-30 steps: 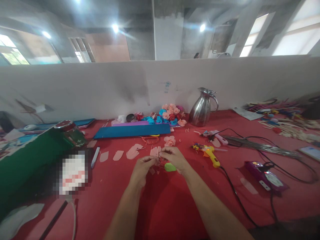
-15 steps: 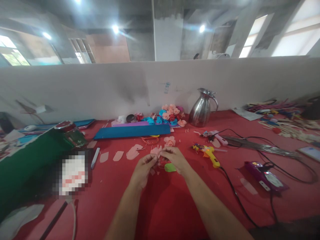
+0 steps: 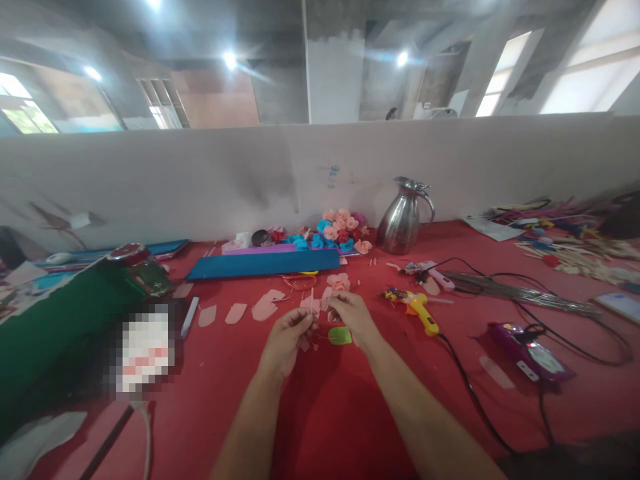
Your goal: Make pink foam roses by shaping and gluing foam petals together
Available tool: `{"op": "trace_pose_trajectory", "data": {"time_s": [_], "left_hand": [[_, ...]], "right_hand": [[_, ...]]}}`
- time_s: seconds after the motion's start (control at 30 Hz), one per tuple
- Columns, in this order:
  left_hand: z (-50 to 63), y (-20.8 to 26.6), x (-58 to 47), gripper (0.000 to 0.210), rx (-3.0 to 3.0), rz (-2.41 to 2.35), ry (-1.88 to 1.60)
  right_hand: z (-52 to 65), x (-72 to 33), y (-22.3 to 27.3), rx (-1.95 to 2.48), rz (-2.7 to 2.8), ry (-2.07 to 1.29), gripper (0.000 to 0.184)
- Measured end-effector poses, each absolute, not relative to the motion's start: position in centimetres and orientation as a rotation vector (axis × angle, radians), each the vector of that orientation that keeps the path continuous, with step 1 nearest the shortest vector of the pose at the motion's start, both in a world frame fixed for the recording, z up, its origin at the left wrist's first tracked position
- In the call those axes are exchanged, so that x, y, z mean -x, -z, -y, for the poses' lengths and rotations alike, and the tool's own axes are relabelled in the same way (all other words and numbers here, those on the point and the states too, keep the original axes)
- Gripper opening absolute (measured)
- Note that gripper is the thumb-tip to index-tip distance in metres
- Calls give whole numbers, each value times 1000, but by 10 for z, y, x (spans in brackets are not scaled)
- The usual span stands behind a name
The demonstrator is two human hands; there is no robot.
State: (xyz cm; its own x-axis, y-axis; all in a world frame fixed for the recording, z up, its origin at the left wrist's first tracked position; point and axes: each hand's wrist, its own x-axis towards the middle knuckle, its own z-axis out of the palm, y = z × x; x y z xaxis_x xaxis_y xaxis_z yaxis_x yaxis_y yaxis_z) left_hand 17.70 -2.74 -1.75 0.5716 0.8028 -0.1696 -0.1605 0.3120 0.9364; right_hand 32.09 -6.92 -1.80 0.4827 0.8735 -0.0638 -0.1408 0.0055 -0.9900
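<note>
Over the middle of the red table, my left hand point(image 3: 286, 343) is closed in a pinch on a thin pink strip point(image 3: 313, 297) that stands upright above the fingertips. Close by on the right, my right hand point(image 3: 354, 319) pinches a pink paper petal point(image 3: 326, 297) between thumb and fingers. A small gap separates the two hands. Under my right hand lies a green paper leaf point(image 3: 340, 335). Just behind the fingers sits a pink paper flower point(image 3: 339, 283). Loose pink petals point(image 3: 267, 305) lie left of my left hand.
A yellow glue gun point(image 3: 423, 313) lies to the right, its cord running to the front edge. Farther right is a purple power strip point(image 3: 530, 350). A steel jug point(image 3: 400, 220) and a heap of paper flowers point(image 3: 345, 227) stand behind a blue sheet point(image 3: 265, 264).
My right hand has moved slightly right, away from my left, with a pink petal showing separately in its fingers. The pink strip in my left hand now shows more plainly.
</note>
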Motion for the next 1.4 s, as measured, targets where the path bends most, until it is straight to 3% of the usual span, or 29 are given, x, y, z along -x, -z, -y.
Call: {"op": "trace_pose_trajectory", "data": {"time_s": [0.1,0.23,0.43,0.57,0.83,1.17,1.4], "left_hand": [[27,15,-177,25,-1053,-722,-732],[27,16,-178,24,-1032,-742,-780],[25,22,-178,28,-1100,-764,-808],[26,21,-179,27,-1156,-757,-794],[26,22,-179,27,-1209,-790,-777],[20,27,-184,21,-1807,-975,-1038],[20,22,-185,30,-1549,-1020,-1013]], "right_hand": [[65,-328,33,1440,790,-834,11],[62,-332,46,1531,852,-635,33],[65,-321,29,1354,855,-771,13],[70,-313,15,1206,813,-981,16],[68,-311,18,1185,842,-989,17],[58,-303,28,1222,890,-829,9],[95,-362,14,1578,1024,-398,9]]}}
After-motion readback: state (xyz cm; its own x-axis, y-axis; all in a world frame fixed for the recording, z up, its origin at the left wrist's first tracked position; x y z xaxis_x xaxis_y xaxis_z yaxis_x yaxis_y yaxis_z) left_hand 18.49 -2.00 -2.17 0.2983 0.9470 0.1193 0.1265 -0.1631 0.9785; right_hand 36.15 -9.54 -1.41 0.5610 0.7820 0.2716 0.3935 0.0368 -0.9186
